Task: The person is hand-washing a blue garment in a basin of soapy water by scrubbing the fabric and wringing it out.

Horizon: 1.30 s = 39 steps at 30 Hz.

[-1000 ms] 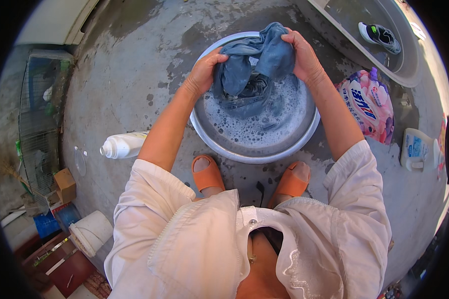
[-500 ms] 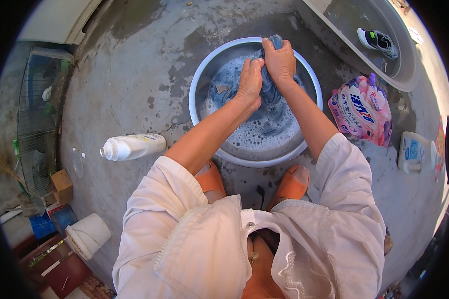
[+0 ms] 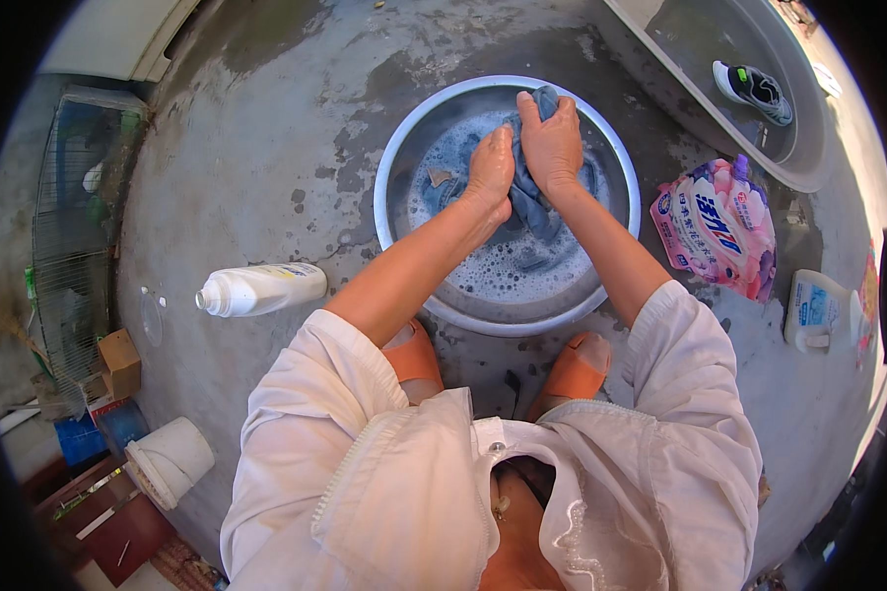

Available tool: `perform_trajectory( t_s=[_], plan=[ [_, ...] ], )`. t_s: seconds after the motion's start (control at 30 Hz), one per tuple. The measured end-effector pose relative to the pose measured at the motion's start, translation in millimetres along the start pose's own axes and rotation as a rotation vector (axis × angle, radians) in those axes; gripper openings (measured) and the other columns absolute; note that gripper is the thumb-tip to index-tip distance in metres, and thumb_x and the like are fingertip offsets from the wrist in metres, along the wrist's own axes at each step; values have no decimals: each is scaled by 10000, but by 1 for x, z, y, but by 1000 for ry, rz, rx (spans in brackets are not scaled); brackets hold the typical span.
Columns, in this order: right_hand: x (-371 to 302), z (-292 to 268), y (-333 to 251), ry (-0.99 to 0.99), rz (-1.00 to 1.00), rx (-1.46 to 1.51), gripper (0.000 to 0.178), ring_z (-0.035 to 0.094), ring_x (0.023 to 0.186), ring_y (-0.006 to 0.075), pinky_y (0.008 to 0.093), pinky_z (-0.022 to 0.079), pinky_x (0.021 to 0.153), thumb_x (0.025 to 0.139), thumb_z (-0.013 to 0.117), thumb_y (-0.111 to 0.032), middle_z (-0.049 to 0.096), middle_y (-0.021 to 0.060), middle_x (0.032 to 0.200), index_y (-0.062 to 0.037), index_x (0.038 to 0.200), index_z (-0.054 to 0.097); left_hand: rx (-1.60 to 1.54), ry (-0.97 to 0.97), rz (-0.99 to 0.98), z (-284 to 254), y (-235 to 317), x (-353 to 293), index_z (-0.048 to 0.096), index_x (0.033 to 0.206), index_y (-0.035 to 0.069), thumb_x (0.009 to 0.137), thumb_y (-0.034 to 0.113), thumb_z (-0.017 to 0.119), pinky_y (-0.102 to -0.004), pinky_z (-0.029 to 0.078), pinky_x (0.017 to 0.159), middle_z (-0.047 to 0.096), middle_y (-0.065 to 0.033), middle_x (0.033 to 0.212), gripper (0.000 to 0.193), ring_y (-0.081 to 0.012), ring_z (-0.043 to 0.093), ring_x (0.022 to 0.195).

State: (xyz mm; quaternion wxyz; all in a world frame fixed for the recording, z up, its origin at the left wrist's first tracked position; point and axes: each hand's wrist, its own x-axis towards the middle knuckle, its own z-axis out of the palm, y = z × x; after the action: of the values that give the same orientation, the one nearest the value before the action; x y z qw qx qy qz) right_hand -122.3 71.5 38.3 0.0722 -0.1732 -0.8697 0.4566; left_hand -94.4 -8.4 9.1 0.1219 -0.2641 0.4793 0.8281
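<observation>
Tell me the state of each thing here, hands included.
Blue fabric cloth, wet, bunched
Left hand, holding the cloth
Right hand, gripping the cloth
Round silver metal basin, holding sudsy water
White plastic bottle, lying sideways
Pink floral plastic pouch, purple-capped
Orange slippers, worn

Grey floor point(image 3: 256, 177) beneath you, round basin point(image 3: 503, 313) upper centre, white bottle point(image 3: 266, 290) centre left, pink pouch point(image 3: 716, 231) right, grey tub point(image 3: 808, 113) upper right
</observation>
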Motion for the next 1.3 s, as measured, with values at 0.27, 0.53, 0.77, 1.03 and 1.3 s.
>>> perform_trajectory(
  t_s=[0.27,0.53,0.77,1.03,1.3],
  plan=[
    [-42,10,-9,-271,-146,164,508,557,946,357,434,431,804,789,562,-473,572,184,1034,-37,1039,489,-61,36,-70,-19,38,-14,527,1010,26,919,343,369,-389,479,749,569,-104,927,366,-200,565,881],
    [-9,-6,74,-440,-10,-65,501,522,1011,375,440,408,859,904,380,-476,592,194,1012,-44,1115,524,494,-214,26,-38,68,-11,610,868,50,889,291,536,-256,447,644,586,-17,807,253,-88,515,723],
    [5,-31,118,-329,-318,-508,447,473,1099,334,417,402,918,875,523,-276,480,190,1196,-29,1236,427,1719,36,444,-108,63,25,538,1154,73,774,375,635,-394,426,886,555,-190,1083,495,-314,514,1062],
    [22,-8,167,-663,377,-165,590,467,1150,360,379,383,937,812,561,-231,475,281,1220,95,1259,354,2023,-28,454,-98,37,14,280,1377,139,747,363,670,-456,393,929,420,-232,1266,773,-375,420,1175],
    [-6,-54,78,-597,769,458,431,378,1150,354,520,362,907,753,539,-250,346,234,1292,9,1094,492,1928,-35,170,-114,33,20,254,1387,91,716,374,707,-401,403,930,495,-238,1192,858,-365,507,1093]
  ],
)
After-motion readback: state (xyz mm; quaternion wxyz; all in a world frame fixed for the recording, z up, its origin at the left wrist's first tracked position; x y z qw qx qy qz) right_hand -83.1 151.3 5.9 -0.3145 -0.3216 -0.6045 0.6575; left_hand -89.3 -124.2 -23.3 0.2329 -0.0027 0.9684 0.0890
